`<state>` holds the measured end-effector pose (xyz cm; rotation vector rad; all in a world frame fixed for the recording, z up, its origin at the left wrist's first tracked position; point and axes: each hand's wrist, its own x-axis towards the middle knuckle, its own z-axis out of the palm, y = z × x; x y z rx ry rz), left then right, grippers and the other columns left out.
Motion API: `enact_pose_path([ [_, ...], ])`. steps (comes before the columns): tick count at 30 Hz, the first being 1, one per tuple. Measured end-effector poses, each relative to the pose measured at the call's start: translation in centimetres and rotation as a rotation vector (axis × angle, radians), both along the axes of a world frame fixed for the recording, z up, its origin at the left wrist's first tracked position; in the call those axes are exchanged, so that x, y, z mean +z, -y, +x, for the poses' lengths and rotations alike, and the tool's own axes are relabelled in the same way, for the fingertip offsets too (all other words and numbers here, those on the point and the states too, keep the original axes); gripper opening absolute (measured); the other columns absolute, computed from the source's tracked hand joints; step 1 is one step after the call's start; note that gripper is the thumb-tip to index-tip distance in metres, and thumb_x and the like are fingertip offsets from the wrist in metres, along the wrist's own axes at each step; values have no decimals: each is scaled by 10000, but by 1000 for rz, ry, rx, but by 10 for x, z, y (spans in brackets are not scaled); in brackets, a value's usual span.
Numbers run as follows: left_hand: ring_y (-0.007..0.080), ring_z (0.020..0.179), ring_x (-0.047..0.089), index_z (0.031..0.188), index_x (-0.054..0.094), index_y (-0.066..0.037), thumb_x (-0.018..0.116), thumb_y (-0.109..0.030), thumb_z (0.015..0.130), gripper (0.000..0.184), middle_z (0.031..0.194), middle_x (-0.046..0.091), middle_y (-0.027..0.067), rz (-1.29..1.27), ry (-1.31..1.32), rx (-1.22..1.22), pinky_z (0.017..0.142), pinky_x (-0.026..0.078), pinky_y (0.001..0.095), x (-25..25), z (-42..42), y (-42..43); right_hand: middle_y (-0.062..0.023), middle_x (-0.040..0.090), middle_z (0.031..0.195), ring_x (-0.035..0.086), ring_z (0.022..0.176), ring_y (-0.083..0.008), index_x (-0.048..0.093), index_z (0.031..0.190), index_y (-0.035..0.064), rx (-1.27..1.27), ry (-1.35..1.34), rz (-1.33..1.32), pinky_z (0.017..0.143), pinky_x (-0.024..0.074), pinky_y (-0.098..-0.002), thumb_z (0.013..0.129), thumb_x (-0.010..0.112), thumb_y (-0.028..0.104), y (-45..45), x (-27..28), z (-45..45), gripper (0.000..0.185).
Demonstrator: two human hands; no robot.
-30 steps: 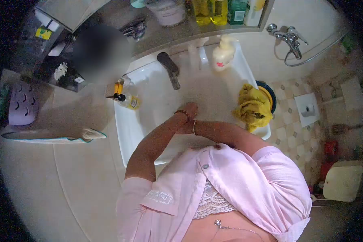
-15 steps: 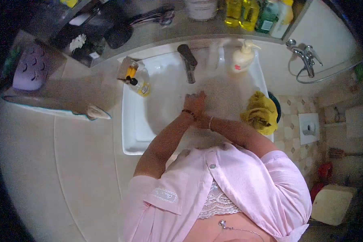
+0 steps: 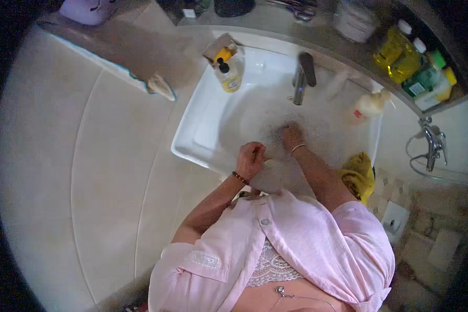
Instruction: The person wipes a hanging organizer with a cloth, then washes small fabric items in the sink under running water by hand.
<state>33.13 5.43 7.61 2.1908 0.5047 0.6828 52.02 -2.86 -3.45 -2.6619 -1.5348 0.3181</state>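
Observation:
My left hand (image 3: 250, 158), with a dark beaded bracelet at the wrist, is over the front part of the white sink (image 3: 192, 136). Its fingers are curled, and anything inside them is hidden. Farther in, my right hand (image 3: 293, 135), wearing a pale bracelet, reaches down into the basin below the dark-handled tap (image 3: 306, 73). Its fingers point away and are too blurred to read. The two hands are apart. Cloudy, foamy-looking water surrounds the right hand.
A clear pump bottle (image 3: 230, 80) stands at the sink's back left, a cream pump bottle (image 3: 370, 105) at its back right. A yellow cloth (image 3: 360, 174) hangs over the right edge. Yellow bottles (image 3: 406, 63) line the shelf (image 3: 317, 31). A shower mixer (image 3: 434, 143) is on the right wall.
My hands were together over the basin and have separated, the left coming back toward the front edge. The view has turned, shifting the sink and tap rightward.

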Motion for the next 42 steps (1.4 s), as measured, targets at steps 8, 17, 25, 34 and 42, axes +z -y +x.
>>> enact_pose_path([
  [8, 133, 629, 537, 831, 558, -18, 552, -162, 846, 145, 703, 567, 49, -595, 272, 317, 619, 462, 265, 8, -41, -17, -203, 510, 1120, 419, 1117, -355, 614, 954, 8, 112, 90, -85, 980, 292, -445, 753, 538, 217, -10, 23, 4, 300],
  [17, 129, 612, 531, 829, 550, -33, 568, -118, 832, 87, 685, 573, 39, -796, 570, 680, 605, 432, 247, 10, -84, -54, -200, 489, 1095, 441, 1046, -369, 588, 913, -17, 1, 97, 21, 945, 313, -475, 722, 571, 281, -41, 21, -6, 354],
  [25, 115, 636, 501, 851, 547, -22, 517, -101, 859, 84, 672, 539, 29, -925, 478, 550, 652, 417, 254, 17, -88, -39, -139, 547, 985, 492, 974, -313, 612, 912, 113, 287, -249, 630, 878, 341, -457, 711, 503, 121, -140, 56, -80, 230],
  [34, 124, 638, 502, 859, 544, -11, 510, -130, 874, 125, 665, 530, 28, -964, 487, 475, 660, 423, 264, 16, -90, -41, -150, 496, 1105, 459, 1025, -314, 517, 1118, 75, 691, -92, 515, 891, 337, -423, 689, 533, 86, -96, 3, -70, 430],
  [42, 132, 646, 524, 856, 540, -19, 508, -121, 873, 108, 666, 545, 39, -1008, 505, 416, 677, 440, 273, 5, -94, -46, -214, 488, 1167, 369, 1175, -364, 509, 1117, -10, 498, 212, 2, 991, 186, -567, 698, 513, 209, -9, 15, -34, 472],
])
